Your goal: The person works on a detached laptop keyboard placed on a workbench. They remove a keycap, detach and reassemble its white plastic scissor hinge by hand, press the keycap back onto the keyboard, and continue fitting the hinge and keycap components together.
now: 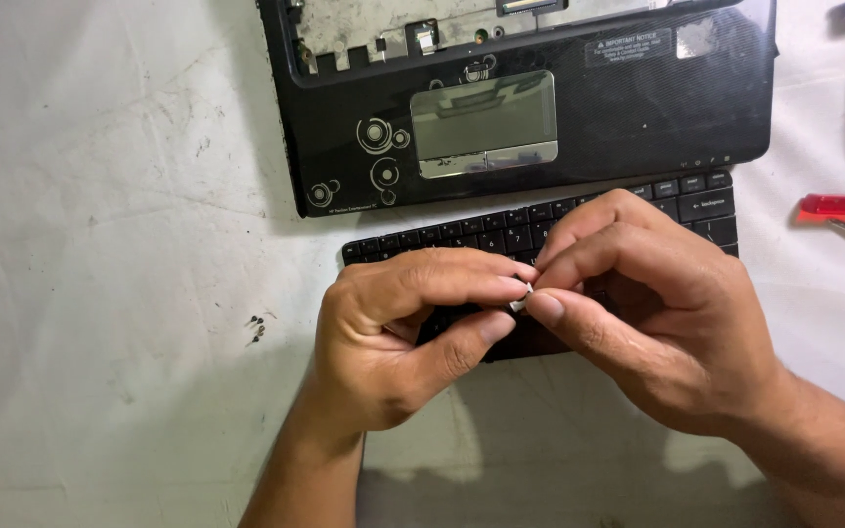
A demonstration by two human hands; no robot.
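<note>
head view: left hand (403,332) and right hand (657,323) pinch a tiny white part (519,304) together over the black keyboard (501,235), mostly hidden beneath them; laptop palmrest (540,108) cut off at far edge, red screwdriver (843,207) right.

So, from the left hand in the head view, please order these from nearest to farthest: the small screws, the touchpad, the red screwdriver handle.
Measured from the left hand:
1. Small screws, a little cluster on the white table to its left.
2. Touchpad, above it, in the black laptop palmrest.
3. Red screwdriver handle, far right, beyond the right hand.
</note>
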